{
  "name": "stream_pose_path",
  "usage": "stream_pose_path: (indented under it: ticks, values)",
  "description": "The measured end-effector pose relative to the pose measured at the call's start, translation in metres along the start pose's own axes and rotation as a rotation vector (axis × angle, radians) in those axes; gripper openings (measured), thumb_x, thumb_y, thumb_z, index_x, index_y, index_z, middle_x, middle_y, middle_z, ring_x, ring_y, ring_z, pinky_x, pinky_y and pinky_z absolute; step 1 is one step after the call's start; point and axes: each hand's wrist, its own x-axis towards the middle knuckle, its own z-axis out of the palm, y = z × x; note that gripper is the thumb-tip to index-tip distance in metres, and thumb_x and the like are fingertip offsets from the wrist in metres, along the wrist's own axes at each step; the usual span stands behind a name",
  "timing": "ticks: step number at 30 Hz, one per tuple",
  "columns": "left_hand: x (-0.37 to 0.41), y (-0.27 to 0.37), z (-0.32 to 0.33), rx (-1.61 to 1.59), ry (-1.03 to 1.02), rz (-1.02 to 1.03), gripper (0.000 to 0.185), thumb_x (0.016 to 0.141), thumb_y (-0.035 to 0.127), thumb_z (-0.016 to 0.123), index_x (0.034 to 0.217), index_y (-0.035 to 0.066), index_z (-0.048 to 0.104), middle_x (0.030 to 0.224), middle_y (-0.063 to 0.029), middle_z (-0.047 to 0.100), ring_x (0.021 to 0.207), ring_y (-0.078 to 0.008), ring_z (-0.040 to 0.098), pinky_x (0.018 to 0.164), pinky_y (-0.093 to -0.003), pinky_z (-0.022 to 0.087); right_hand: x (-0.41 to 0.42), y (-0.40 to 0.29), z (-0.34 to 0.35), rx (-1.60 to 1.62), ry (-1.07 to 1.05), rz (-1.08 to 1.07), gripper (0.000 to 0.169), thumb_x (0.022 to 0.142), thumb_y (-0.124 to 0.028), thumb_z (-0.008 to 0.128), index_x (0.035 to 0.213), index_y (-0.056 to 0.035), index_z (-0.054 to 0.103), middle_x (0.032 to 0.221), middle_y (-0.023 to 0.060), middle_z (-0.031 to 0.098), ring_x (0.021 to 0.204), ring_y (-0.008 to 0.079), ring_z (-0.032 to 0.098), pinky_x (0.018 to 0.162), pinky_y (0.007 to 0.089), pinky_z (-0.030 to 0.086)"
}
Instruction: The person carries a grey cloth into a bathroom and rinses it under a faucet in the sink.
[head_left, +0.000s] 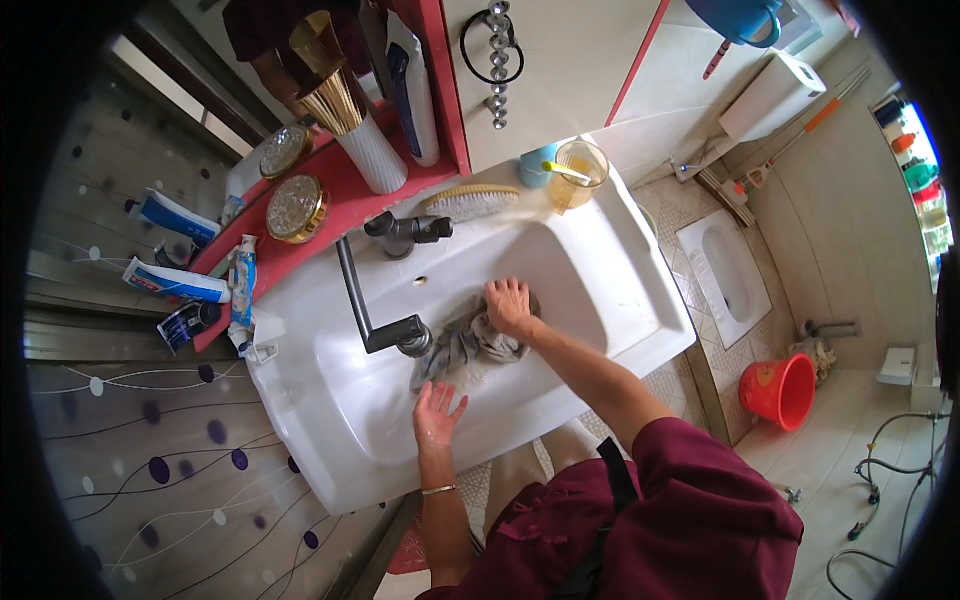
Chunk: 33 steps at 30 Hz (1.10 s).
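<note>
A wet grey cloth (487, 337) lies bunched on the bottom of a white washbasin (645, 300). My right hand (510, 306) presses on its upper part with the fingers spread; whether they grip it cannot be told. Beside the cloth's lower end, my left hand (437, 416) is palm up with its fingers apart, holding nothing. A bracelet circles the left wrist. The dark swivel spout of the faucet (397, 337) reaches over the basin to the left of the cloth. Some water or suds show under the cloth.
A scrub brush (472, 199), a yellowish glass cup (577, 180) and a blue cup (536, 166) stand along the basin's back rim. The red shelf (349, 195) bears toothpaste tubes (180, 281), a ribbed white holder (373, 156) and a gold-rimmed jar (297, 210). A red bucket (776, 391) sits right.
</note>
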Motion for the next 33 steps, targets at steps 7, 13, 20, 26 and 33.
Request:
stream_pose_path:
  ticks: [7,13,20,26,33]
  values:
    - [-0.001,-0.012,0.030,-0.357,-0.264,-0.243,0.058,0.078,0.045,0.050,0.122,0.012,0.031,0.125,-0.0123,0.031,0.118,-0.0302,0.029,0.092,-0.0557,0.027,-0.059,-0.090,-0.050,0.281,-0.193,-0.463,0.022,0.071,-0.017,0.052,0.091,-0.0074,0.052,0.087,0.0103,0.053,0.089,0.0316,0.050,0.074,0.0531,0.037]
    - [0.008,-0.009,-0.005,-0.197,-0.648,0.100,0.054,0.080,0.043,0.048,0.120,0.011,0.034,0.123,-0.0108,0.035,0.116,-0.0281,0.033,0.092,-0.0510,0.029,-0.113,-0.111,-0.111,0.733,-0.111,-0.700,0.025,0.069,-0.008,0.052,0.092,-0.0020,0.045,0.091,0.0141,0.044,0.085,0.0317,0.050,0.067,0.0372,0.045]
    - [-0.001,-0.017,-0.004,-0.100,-0.466,0.195,0.049,0.082,0.041,0.046,0.119,0.009,0.038,0.121,-0.0092,0.040,0.113,-0.0256,0.038,0.093,-0.0456,0.032,-0.123,-0.119,-0.122,0.706,-0.051,-0.719,0.026,0.076,-0.023,0.055,0.095,-0.0069,0.046,0.098,0.0100,0.047,0.069,0.0287,0.056,0.065,0.0382,0.045]
    - [-0.001,-0.006,0.055,-0.063,0.047,0.266,0.046,0.083,0.040,0.044,0.117,0.008,0.042,0.119,-0.0077,0.045,0.111,-0.0234,0.042,0.093,-0.0409,0.034,-0.082,-0.098,-0.060,0.710,0.068,-0.222,0.033,0.073,-0.033,0.055,0.085,-0.0059,0.041,0.060,0.0169,0.053,0.056,0.0359,0.053,0.049,0.0439,0.043]
    - [-0.007,0.003,0.053,-0.047,0.056,0.378,0.061,0.078,0.039,0.056,0.124,0.006,0.034,0.124,-0.0095,0.039,0.114,-0.0250,0.038,0.089,-0.0432,0.036,-0.021,-0.023,-0.059,0.620,-0.133,0.248,0.029,0.077,-0.028,0.054,0.089,-0.0026,0.048,0.072,0.0231,0.056,0.074,0.0387,0.055,0.066,0.0440,0.043]
